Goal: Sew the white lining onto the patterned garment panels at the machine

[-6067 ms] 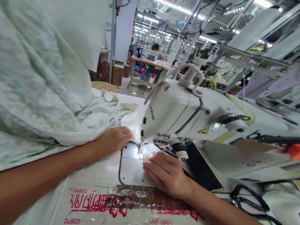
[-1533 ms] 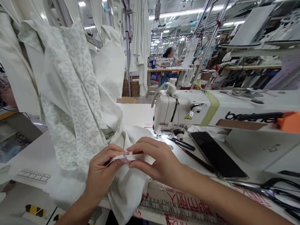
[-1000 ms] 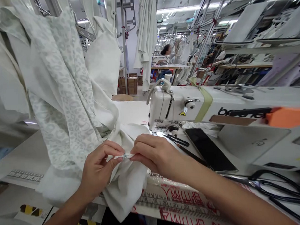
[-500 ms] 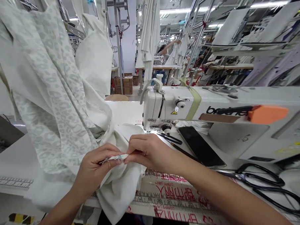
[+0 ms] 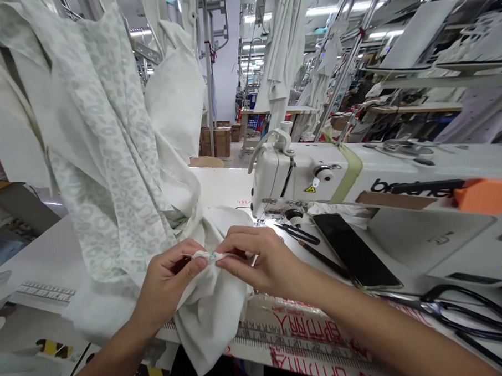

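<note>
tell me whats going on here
A person sits at a white industrial sewing machine, pinching a small gathered white fabric edge between the left hand and right hand. Bunched white cloth falls below the hands, and a long pale-green leopard-print panel hangs beside it. A black smartphone and black-handled scissors lie on the table to the right.

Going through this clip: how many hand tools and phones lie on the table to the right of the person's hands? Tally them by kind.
Smartphone: 1
Large black-handled shears: 1
Small black tool: 1
Slim dark pencil-like stick: 1
Total: 4
</note>
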Motion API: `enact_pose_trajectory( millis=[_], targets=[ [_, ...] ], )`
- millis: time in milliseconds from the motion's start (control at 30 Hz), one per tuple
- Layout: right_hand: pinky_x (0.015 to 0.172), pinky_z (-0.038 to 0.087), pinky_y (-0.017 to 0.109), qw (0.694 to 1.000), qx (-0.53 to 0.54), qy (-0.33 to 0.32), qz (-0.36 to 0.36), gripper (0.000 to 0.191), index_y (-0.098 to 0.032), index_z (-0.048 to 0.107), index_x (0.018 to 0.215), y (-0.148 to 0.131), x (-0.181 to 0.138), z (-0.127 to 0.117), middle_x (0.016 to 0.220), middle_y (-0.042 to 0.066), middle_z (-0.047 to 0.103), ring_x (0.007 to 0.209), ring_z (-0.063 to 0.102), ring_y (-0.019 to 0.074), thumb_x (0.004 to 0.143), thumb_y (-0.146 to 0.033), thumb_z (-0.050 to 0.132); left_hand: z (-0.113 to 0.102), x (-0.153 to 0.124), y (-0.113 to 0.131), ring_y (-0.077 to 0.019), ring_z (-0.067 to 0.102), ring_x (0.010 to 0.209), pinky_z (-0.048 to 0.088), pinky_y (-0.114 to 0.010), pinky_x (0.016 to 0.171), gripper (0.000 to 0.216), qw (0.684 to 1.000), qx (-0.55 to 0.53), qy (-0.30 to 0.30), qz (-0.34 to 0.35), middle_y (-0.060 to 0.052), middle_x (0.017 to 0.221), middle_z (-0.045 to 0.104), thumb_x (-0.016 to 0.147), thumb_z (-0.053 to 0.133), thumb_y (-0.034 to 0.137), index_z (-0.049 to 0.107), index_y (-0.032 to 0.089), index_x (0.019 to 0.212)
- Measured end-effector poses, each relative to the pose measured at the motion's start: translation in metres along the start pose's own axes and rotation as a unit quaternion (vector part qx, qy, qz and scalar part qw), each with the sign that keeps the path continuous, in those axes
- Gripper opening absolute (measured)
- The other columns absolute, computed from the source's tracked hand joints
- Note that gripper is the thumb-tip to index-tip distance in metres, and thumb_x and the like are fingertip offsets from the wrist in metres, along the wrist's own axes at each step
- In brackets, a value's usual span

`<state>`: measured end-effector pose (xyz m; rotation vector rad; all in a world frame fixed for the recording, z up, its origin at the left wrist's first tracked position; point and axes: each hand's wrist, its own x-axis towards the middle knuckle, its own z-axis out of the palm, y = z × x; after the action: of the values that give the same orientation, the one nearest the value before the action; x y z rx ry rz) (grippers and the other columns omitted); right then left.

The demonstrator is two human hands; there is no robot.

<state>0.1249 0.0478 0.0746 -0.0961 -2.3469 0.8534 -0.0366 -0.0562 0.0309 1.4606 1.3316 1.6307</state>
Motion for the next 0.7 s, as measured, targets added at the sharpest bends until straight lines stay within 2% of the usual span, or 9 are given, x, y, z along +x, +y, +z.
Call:
enact_pose_trajectory(
  millis=[167, 433, 567, 633, 700],
  targets=[
    [0.051, 0.035, 0.019, 1.000, -0.003, -0.011, -0.003, 0.008, -0.011, 0.065, 0.084, -0.001, 0.000, -0.001, 0.069, 0.001, 0.052, 0.058, 0.045, 0.0078, 0.083, -0.013, 0.058, -0.001, 0.001, 0.006, -0.0104, 0.053, 0.077, 0.043, -0.017, 0.065, 0.005, 1.000, 0.015, -0.026, 0.008, 0.000, 0.082, 0.054, 0.085, 0.060, 0.018, 0.058, 0.020, 0.080],
    [0.055, 0.037, 0.019, 0.996, -0.040, -0.039, -0.073, 0.013, -0.015, 0.066, 0.091, -0.001, 0.000, -0.005, 0.073, 0.003, 0.052, 0.064, 0.048, 0.0096, 0.088, -0.015, 0.054, -0.001, 0.004, 0.016, -0.0102, 0.051, 0.075, 0.043, -0.020, 0.067, 0.020, 0.996, 0.013, -0.071, 0.047, 0.001, 0.079, 0.050, 0.083, 0.060, 0.013, 0.044, 0.018, 0.073],
    [0.057, 0.038, 0.020, 0.993, -0.061, -0.034, -0.098, 0.014, -0.016, 0.066, 0.095, 0.002, 0.000, -0.004, 0.075, 0.003, 0.052, 0.067, 0.048, 0.0106, 0.089, -0.018, 0.053, -0.001, 0.005, 0.015, -0.0093, 0.050, 0.072, 0.040, -0.020, 0.065, 0.035, 0.994, 0.048, -0.076, 0.068, 0.001, 0.076, 0.048, 0.082, 0.061, 0.012, 0.033, 0.016, 0.062],
    [0.057, 0.038, 0.020, 0.991, -0.074, -0.035, -0.107, 0.015, -0.016, 0.066, 0.096, 0.004, -0.001, -0.004, 0.075, 0.003, 0.053, 0.067, 0.049, 0.0109, 0.090, -0.018, 0.052, -0.003, 0.005, 0.015, -0.0096, 0.050, 0.073, 0.042, -0.020, 0.065, 0.029, 0.994, 0.043, -0.081, 0.058, 0.002, 0.078, 0.049, 0.082, 0.062, 0.014, 0.037, 0.017, 0.067],
    [0.058, 0.039, 0.020, 0.989, -0.082, -0.038, -0.118, 0.015, -0.015, 0.065, 0.096, 0.004, -0.001, -0.004, 0.076, 0.004, 0.055, 0.068, 0.049, 0.0108, 0.090, -0.018, 0.052, -0.007, 0.006, 0.016, -0.0107, 0.052, 0.077, 0.044, -0.020, 0.068, 0.015, 0.992, 0.056, -0.106, 0.045, 0.001, 0.082, 0.050, 0.082, 0.063, 0.017, 0.050, 0.021, 0.086]
  ],
)
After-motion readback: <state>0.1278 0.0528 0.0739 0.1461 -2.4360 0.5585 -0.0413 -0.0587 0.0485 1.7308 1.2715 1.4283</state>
